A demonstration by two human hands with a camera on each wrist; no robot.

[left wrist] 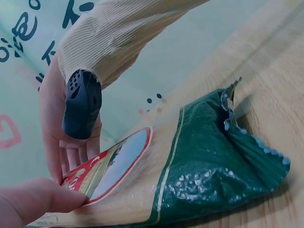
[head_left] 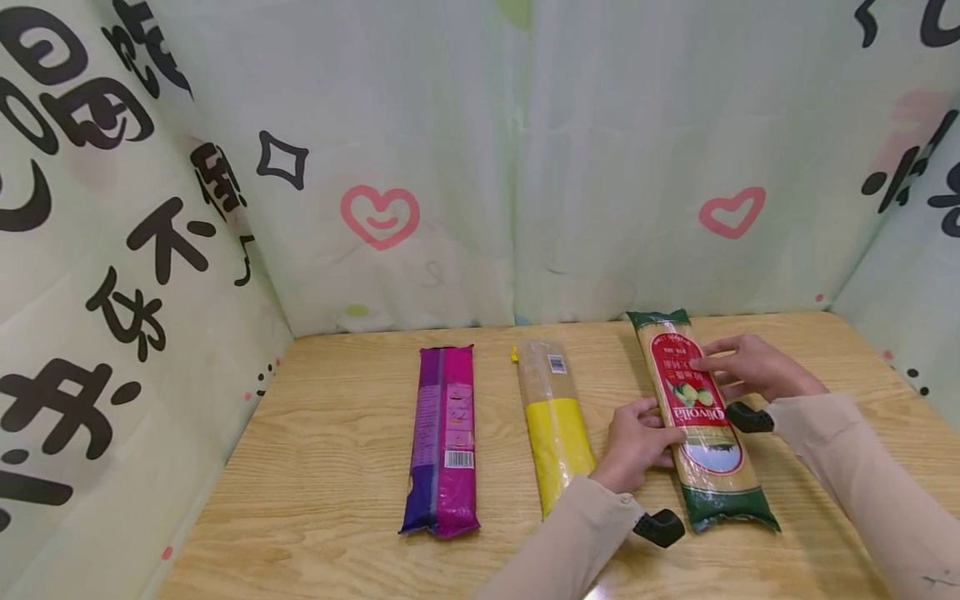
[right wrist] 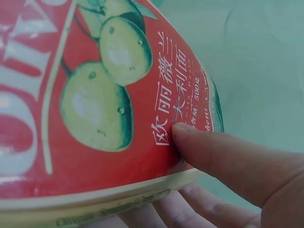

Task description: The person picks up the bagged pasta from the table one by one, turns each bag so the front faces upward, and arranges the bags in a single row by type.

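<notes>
Two-handed hold on a packet of spaghetti with green ends (head_left: 708,421), at the right of a wooden tabletop (head_left: 322,467). The left hand (head_left: 636,443) grips the packet's left edge nearer the near end, its thumb laid on the upper face; the right hand (head_left: 759,368) grips the right edge farther off, its thumb on the red label (right wrist: 142,166) and, as the right wrist view shows, its fingers tucked beneath. Such staggered grips on opposite sides presumably share the load of a long, slender package and keep it from twisting, while thumbs above and fingers below would steady its slick wrapper. The near green end comes close to the tabletop in the left wrist view; whether the far end is raised cannot be told for certain. To the left, well apart from one another, lie a packet with a yellow lower part (head_left: 558,433), partly hidden by the left sleeve (head_left: 573,533), and a magenta and purple packet (head_left: 450,433). All three run roughly near to far, the held one slanting more, an arrangement that probably suits their length and leaves room for fingers between them
</notes>
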